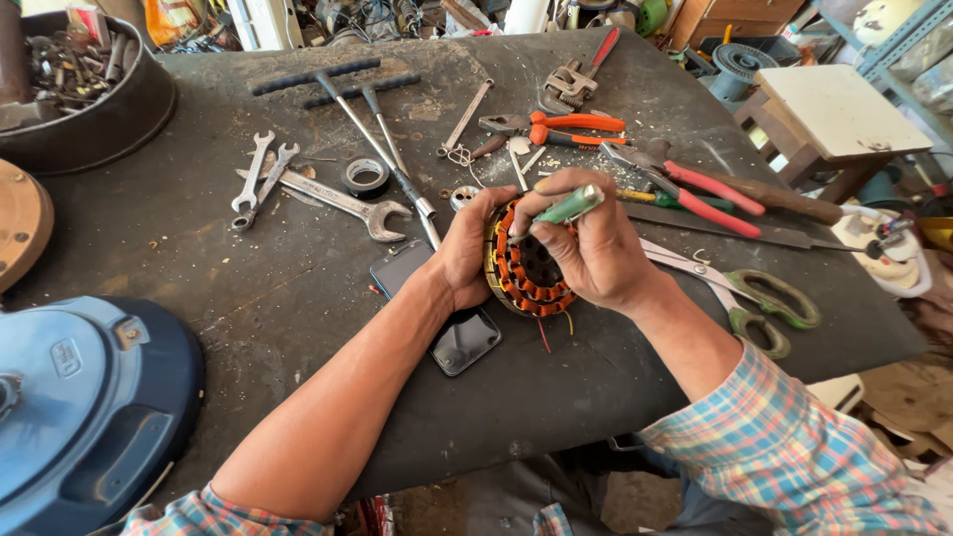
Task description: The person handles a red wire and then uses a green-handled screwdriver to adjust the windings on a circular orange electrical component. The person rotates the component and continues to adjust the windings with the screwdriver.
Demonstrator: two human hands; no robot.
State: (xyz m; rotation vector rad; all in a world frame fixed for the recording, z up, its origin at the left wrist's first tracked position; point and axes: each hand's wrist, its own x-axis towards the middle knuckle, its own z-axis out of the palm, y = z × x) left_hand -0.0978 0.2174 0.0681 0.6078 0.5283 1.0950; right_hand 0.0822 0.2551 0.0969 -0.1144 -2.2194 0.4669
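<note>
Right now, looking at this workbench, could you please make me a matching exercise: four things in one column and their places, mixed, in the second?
Things:
1. wound coil ring
2. green-handled tool
3. black phone
4. green-handled scissors

Places:
A. flat on the table under the left wrist
B. held upright by both hands
C. on the table right of the right hand
D. in the right hand's fingers

Pairs: 1-B, 2-D, 3-A, 4-C

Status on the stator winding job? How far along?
Done: the stator is out of the blue motor housing and its copper coils look wound all round. In hand: left hand steadies it on edge; right hand works a green-handled tool at the rim. Left: loose lead wires hang underneath, and the housing sits apart.
</note>
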